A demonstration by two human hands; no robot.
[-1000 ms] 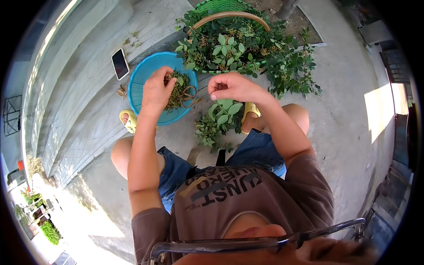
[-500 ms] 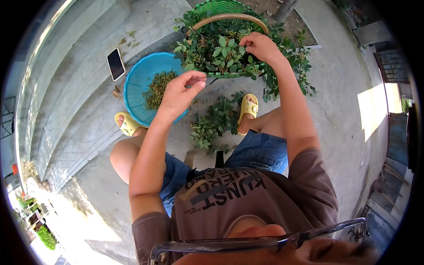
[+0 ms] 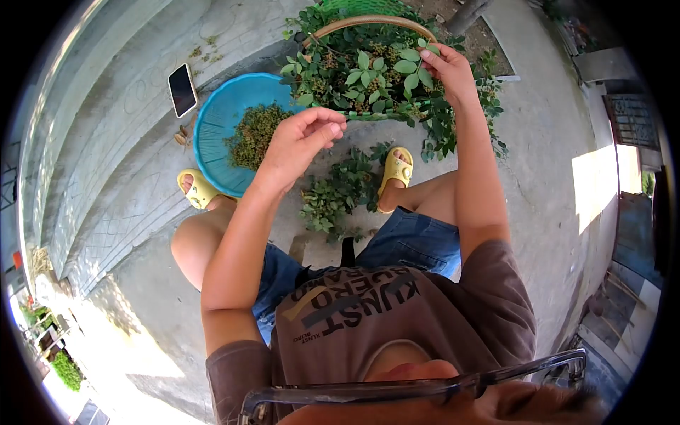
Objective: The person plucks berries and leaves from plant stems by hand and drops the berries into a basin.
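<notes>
My right hand (image 3: 453,76) pinches a leafy sprig (image 3: 409,66) by its stem at the right side of a green woven basket (image 3: 365,115). Leafy branches (image 3: 333,67) with small greenish-brown berry clusters fill the basket and spill over its right side. Between the basket and a blue basin (image 3: 212,138) hovers my left hand (image 3: 301,142), its fingers curled toward the thumb. Whatever lies between those fingertips, if anything, is too small to make out. Inside the basin rests a heap of berry clusters (image 3: 256,134).
Stripped leafy sprigs (image 3: 333,198) lie on the concrete between my feet, which wear yellow sandals (image 3: 397,166). A phone (image 3: 183,91) lies left of the basin, near curved steps (image 3: 106,142). The basket's brown handle (image 3: 368,21) arches over the branches.
My right hand has moved right and slightly up, now with a leafy sprig in its fingers. My left hand has shifted a little right, and the view has tilted slightly.
</notes>
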